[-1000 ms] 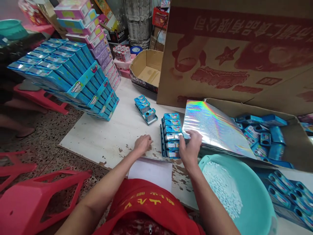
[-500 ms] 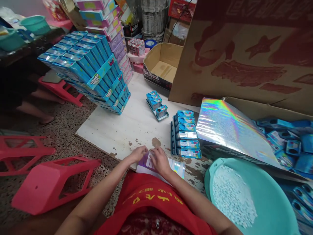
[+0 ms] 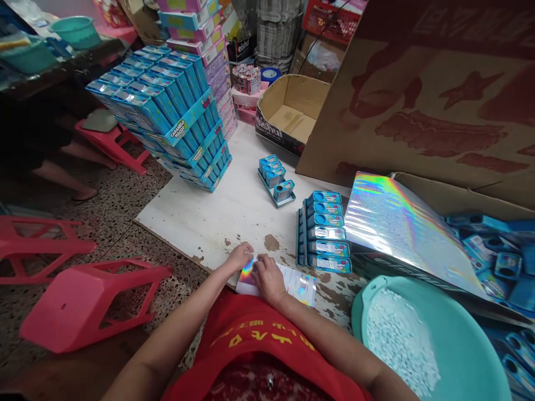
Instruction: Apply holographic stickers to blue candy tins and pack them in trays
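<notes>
A shiny holographic sheet point(image 3: 301, 285) lies at the table's near edge, against the red apron. My left hand point(image 3: 241, 257) is at the sheet's left top corner, its fingers closed together; what they pinch is too small to make out. Over the sheet's left half rests my right hand point(image 3: 268, 277), fingers bent, tips close to my left fingertips. Beyond, to the right, a tray holds a row of blue tins point(image 3: 328, 233). A smaller tray with several blue tins point(image 3: 283, 190) stands farther back.
Stacked blue cartons point(image 3: 179, 131) rise at the back left. A turquoise basin point(image 3: 463, 334) with white pellets stands at the right, below a large holographic sheet point(image 3: 401, 234) and a box of tins. Red stools point(image 3: 79, 301) stand on the floor at left, near a person's legs point(image 3: 62, 167).
The view has shifted slightly, so the background sits farther right. Rainbow glare now shows on the sheet near my left hand, where purple showed before. Both hands remain at the sheet.
</notes>
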Motion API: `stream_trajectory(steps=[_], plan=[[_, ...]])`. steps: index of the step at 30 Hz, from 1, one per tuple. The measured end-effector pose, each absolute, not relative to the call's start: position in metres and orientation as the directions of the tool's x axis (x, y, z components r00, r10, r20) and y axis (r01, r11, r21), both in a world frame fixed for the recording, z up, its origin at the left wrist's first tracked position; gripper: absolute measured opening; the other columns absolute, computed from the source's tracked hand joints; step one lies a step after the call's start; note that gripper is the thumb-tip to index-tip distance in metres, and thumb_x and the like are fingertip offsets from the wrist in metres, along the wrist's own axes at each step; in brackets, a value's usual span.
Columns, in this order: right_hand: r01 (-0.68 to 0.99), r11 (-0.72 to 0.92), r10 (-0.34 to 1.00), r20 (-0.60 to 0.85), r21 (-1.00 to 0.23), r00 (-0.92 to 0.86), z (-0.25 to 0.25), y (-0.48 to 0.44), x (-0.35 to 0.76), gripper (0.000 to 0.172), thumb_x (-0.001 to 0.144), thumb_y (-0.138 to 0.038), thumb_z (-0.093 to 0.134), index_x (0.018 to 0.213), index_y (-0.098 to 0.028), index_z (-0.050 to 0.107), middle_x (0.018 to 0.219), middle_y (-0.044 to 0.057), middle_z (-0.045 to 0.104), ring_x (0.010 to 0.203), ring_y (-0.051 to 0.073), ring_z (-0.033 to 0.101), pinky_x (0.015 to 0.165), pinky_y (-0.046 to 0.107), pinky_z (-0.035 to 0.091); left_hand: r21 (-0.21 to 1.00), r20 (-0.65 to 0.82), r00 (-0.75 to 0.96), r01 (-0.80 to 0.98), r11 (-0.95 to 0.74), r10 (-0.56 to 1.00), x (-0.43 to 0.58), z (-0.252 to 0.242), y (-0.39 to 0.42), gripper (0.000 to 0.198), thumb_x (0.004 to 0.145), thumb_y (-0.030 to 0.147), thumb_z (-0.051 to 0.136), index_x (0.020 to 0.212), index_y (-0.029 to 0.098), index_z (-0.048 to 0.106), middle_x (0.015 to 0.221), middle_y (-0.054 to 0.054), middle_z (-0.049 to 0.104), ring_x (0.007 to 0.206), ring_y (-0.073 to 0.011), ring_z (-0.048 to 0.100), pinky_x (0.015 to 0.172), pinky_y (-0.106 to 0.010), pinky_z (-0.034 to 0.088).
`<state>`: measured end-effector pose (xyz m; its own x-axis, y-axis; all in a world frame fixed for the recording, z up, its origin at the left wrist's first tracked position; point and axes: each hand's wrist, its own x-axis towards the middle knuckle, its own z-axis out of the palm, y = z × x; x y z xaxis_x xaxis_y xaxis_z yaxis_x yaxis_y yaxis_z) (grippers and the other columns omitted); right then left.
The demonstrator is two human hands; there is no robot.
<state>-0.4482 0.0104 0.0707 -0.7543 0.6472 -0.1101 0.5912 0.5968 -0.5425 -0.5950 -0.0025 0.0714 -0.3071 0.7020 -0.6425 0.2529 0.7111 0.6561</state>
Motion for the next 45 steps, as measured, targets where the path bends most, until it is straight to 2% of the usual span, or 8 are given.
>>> stream_trajectory(steps=[8,11,14,17,21,29,39,45], plan=[[0.533,0.236,0.824,-0.123,-0.812,-0.553,0.126,0.03,-0.437,0.014,0.083,-0.028,0.055,0.072,-0.021,0.054,0.065,-0.002,0.058,0.058,0.013,0.052,0.056,0.023,0.04,0.658,-0.58,-0.368,0.315,0.684,0.727,-0.597,0.073,0.001,0.011,0.072,0.012,0.047,0.073,0.019,0.055,0.056,0.003,0.051,0.064,-0.014,0.052,0.062,-0.023,0.038],[0.424,0.136,0.861,-0.105,-0.895,-0.498,0.162,0.041,-0.421,0.02,0.082,-0.034,0.057,0.07,-0.021,0.052,0.061,-0.003,0.055,0.054,0.011,0.049,0.052,0.022,0.038,0.725,-0.492,-0.374,0.324,0.608,0.786,-0.596,0.098,0.003,0.018,0.084,0.027,0.043,0.085,0.02,0.059,0.083,-0.003,0.063,0.086,-0.0172,0.056,0.076,-0.026,0.041],[0.382,0.124,0.88,-0.077,-0.916,-0.469,0.192,0.048,-0.406,0.02,0.082,-0.035,0.058,0.069,-0.021,0.052,0.06,-0.004,0.054,0.054,0.011,0.048,0.053,0.022,0.039,0.915,-0.36,-0.095,0.157,0.371,0.928,-0.587,0.137,0.008,0.036,0.088,0.043,0.04,0.11,0.02,0.056,0.113,-0.007,0.061,0.103,-0.0186,0.054,0.083,-0.027,0.043],[0.388,0.139,0.905,-0.042,-0.911,-0.423,0.208,0.053,-0.393,0.02,0.084,-0.034,0.056,0.07,-0.021,0.052,0.063,-0.003,0.055,0.057,0.011,0.05,0.054,0.023,0.04,0.94,-0.341,0.186,0.076,0.333,0.921,-0.57,0.17,0.016,0.03,0.081,0.043,0.053,0.094,0.017,0.061,0.089,-0.004,0.066,0.084,-0.0158,0.059,0.074,-0.025,0.045],[0.471,0.157,0.963,0.029,-0.868,-0.268,0.206,0.068,-0.378,0.018,0.084,-0.035,0.055,0.074,-0.021,0.055,0.07,0.0,0.056,0.064,0.014,0.052,0.061,0.026,0.042,0.916,-0.401,0.202,0.11,0.386,0.893,-0.549,0.189,0.039,0.025,0.083,0.038,0.049,0.075,0.016,0.057,0.058,0.003,0.054,0.054,-0.0089,0.051,0.054,-0.021,0.04],[0.603,0.169,0.985,0.163,-0.78,-0.065,0.191,0.148,-0.364,0.018,0.077,-0.037,0.06,0.073,-0.019,0.062,0.083,0.004,0.051,0.083,0.02,0.05,0.077,0.035,0.041,0.968,-0.231,0.136,0.133,0.214,0.963,-0.534,0.192,0.119,0.018,0.082,0.027,0.043,0.099,0.02,0.042,0.057,0.009,0.047,0.049,-0.0075,0.045,0.049,-0.018,0.038],[0.613,0.016,0.996,0.069,-0.79,0.063,0.167,0.18,-0.37,0.019,0.066,-0.033,0.061,0.077,-0.019,0.054,0.085,0.003,0.049,0.078,0.019,0.047,0.074,0.033,0.039,0.926,-0.374,0.066,0.09,0.368,0.925,-0.521,0.157,0.151,0.014,0.082,0.024,0.04,0.095,0.022,0.034,0.058,0.008,0.048,0.044,-0.0077,0.047,0.04,-0.015,0.029],[0.545,-0.104,0.994,-0.062,-0.832,0.094,0.161,0.191,-0.365,0.024,0.062,-0.036,0.059,0.078,-0.019,0.052,0.079,0.0,0.052,0.064,0.015,0.046,0.064,0.03,0.037,0.729,-0.476,-0.134,0.493,0.475,0.869,-0.503,0.138,0.147,0.02,0.087,0.024,0.039,0.107,0.019,0.038,0.067,0.001,0.058,0.052,-0.0132,0.054,0.052,-0.024,0.039]])
